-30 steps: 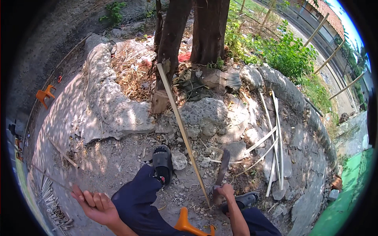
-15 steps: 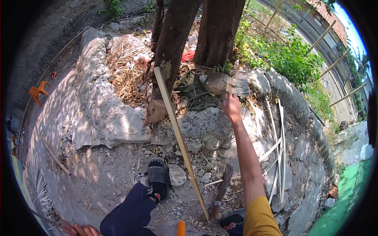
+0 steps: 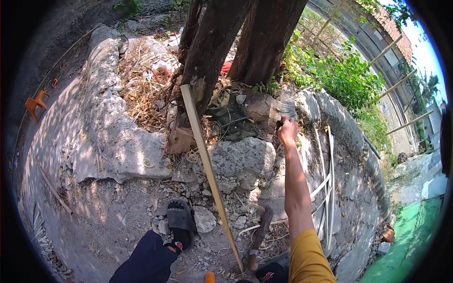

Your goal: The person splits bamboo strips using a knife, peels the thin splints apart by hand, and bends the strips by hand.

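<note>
My right hand reaches forward over the broken concrete edge beside the tree trunks. Its fingers are closed on a small black object, whose kind I cannot make out. Just beyond the hand lies a flat, grey, ridged piece on the rubble. A long pale wooden strip leans with its top against the near trunk and its lower end on the ground. Near my right foot lies a dark wooden tool, like a handle. My left hand is out of sight.
Pale thin strips lie on the right. A concrete rim holds dry leaves. My sandalled foot stands among loose stones. An orange chair is far left, and an orange object shows at the lower edge.
My right hand has closed on the small black object by the grey piece, coming slightly nearer and to the right. My left hand, visible at lower left before, has gone out of view.
</note>
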`<action>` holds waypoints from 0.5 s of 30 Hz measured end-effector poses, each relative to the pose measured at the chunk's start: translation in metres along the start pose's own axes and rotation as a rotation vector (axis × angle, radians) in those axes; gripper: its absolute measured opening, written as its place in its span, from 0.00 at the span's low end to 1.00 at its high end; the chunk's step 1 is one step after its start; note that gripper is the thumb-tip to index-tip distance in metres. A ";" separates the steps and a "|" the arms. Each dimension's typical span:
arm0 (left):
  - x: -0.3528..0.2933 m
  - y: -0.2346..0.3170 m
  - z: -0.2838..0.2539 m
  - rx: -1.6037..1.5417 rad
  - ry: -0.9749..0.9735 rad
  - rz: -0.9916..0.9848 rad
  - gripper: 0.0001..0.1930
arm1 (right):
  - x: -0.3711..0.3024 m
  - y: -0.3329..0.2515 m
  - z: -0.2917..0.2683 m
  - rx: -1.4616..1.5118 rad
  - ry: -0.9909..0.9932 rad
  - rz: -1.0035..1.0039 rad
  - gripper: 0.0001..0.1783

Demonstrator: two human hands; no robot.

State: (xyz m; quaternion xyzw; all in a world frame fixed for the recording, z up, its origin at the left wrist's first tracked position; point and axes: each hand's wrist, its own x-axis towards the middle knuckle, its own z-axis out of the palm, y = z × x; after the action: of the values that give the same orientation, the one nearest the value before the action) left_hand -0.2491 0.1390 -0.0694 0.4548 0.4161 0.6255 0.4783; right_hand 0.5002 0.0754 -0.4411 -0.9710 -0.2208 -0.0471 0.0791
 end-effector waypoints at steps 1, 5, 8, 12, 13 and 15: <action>0.001 0.000 -0.001 0.011 0.023 0.002 0.21 | -0.003 0.002 -0.001 -0.012 0.064 -0.063 0.29; 0.006 -0.002 -0.001 0.019 0.044 0.010 0.20 | -0.002 0.005 -0.012 -0.019 0.049 -0.075 0.20; 0.005 -0.002 -0.001 -0.011 0.020 0.019 0.20 | -0.005 -0.013 -0.030 -0.082 0.068 -0.089 0.12; 0.005 0.000 -0.001 -0.090 -0.095 0.006 0.20 | -0.020 -0.074 -0.045 0.406 0.209 -0.073 0.15; 0.003 0.000 -0.001 -0.087 -0.084 0.013 0.20 | -0.026 -0.089 -0.048 0.420 0.070 -0.110 0.18; 0.002 -0.001 -0.002 -0.083 -0.070 0.027 0.20 | -0.040 -0.113 -0.051 0.230 -0.308 -0.156 0.22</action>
State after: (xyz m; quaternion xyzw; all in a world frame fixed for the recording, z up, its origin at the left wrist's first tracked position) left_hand -0.2508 0.1405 -0.0703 0.4617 0.3665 0.6325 0.5024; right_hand 0.4123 0.1509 -0.3814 -0.9311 -0.3089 0.1215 0.1509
